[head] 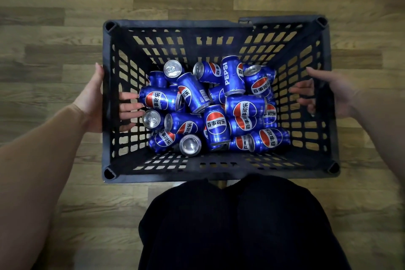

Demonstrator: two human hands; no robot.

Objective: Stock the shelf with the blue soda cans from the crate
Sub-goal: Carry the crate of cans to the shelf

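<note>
**A:** What are you seeing on the head view?

**B:** I am looking straight down into a black plastic lattice-walled crate [215, 28] that is sitting on the brown wood-plank floor [65, 28]. The blue aluminium soda cans [215, 125] with red, white and blue labels are lying jumbled in a loose pile on the crate's bottom, most on their sides, a few showing silver ends upward.

**A:** And the hands?

**B:** The left hand [92, 98] is gripping the crate's left wall: the palm and thumb are lying outside against the rim, and its fingers [129, 106] are poking through the slots to the inside, close to the nearest can. The right hand [326, 92] is at the right wall, palm outside and fingers curling over toward the inner face. I cannot tell whether that one is actually clamping the wall or only hovering against it; it is slightly blurred.

**A:** Anything else in view?

**B:** The person's legs in dark black trousers [238, 226] are filling the lower middle, just beside the crate's near edge. Both bare forearms are reaching in from the lower corners.
</note>
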